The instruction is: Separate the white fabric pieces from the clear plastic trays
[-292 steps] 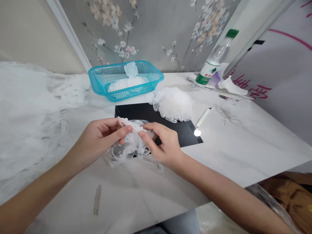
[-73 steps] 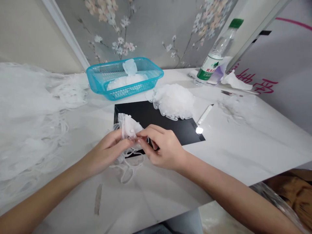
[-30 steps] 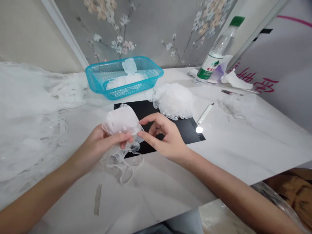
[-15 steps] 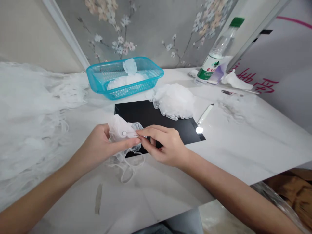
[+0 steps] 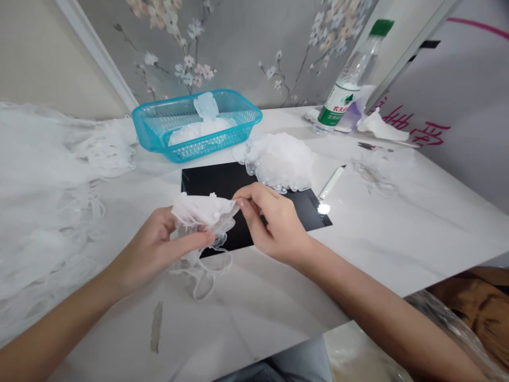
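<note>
A piece of sheer white fabric (image 5: 201,209) with small white bead-like bits is held in front of me. My left hand (image 5: 161,246) grips it from the left, thumb along its near side. At its right edge, my right hand (image 5: 274,220) pinches the fabric between thumb and fingertips and pulls it out taut. Thin white loops of trim (image 5: 204,281) dangle below the left hand. Under both hands lies a flat black sheet (image 5: 207,178). A heap of white ruffled fabric with beaded edges (image 5: 282,159) rests on the sheet's far side.
A blue plastic basket (image 5: 169,151) with white pieces stands at the back. To the right are a white-handled craft knife (image 5: 332,183), a green-capped bottle (image 5: 338,106), small snips (image 5: 369,146) and thread scraps (image 5: 376,172). White tulle (image 5: 40,212) covers the table's left.
My right hand has moved slightly up and right, drawing the fabric's edge out from my left thumb. The piece is now spread wider. The view has shifted slightly.
</note>
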`<state>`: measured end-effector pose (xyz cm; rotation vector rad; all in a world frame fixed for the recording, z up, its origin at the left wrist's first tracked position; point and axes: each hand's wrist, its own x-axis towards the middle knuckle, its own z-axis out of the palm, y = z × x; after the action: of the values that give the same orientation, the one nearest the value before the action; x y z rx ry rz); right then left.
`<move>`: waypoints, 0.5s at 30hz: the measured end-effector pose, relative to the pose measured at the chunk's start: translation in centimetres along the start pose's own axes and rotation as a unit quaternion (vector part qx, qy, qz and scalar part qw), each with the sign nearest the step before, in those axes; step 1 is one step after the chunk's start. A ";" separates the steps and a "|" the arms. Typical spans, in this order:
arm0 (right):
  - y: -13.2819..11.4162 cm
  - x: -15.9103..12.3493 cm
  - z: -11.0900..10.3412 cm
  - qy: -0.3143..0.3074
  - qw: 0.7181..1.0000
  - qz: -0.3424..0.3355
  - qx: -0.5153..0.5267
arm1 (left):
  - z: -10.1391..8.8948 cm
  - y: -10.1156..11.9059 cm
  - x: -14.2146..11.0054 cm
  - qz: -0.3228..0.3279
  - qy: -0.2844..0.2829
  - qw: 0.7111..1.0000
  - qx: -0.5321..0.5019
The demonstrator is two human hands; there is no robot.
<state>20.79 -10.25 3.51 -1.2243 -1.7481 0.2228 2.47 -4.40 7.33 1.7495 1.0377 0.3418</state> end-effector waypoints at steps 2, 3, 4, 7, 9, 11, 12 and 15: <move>0.5 0.3 -0.2 0.009 1.000 0.016 0.012 | 0.2 0.1 -0.2 -0.010 -0.004 1.000 -0.012; 0.9 0.4 -0.4 0.014 0.999 0.027 0.020 | 0.2 0.2 -0.3 -0.015 -0.011 1.000 -0.019; 1.3 0.6 -0.7 0.026 0.998 0.041 0.027 | 0.3 0.3 -0.4 -0.017 -0.023 0.999 -0.024; 2.6 1.3 -1.9 0.086 0.990 0.108 0.043 | 0.0 0.5 -0.1 -0.021 -0.082 0.996 -0.036; 3.5 1.7 -2.7 0.123 0.980 0.147 0.046 | -0.3 0.5 0.3 -0.041 -0.133 0.989 -0.044; 4.5 2.0 -3.6 0.142 0.975 0.166 0.031 | -0.7 0.2 0.6 -0.054 -0.169 0.983 -0.052; 5.0 2.2 -4.0 0.148 0.974 0.173 0.019 | -0.9 0.0 0.6 -0.054 -0.182 0.980 -0.056; 7.2 2.2 -5.8 0.176 0.958 0.227 -0.014 | -1.1 -1.3 -0.3 -0.052 -0.164 0.984 -0.055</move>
<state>29.73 -7.05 3.50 -1.5713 -1.1542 0.2296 0.98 -3.87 6.76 1.5799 0.8508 0.0397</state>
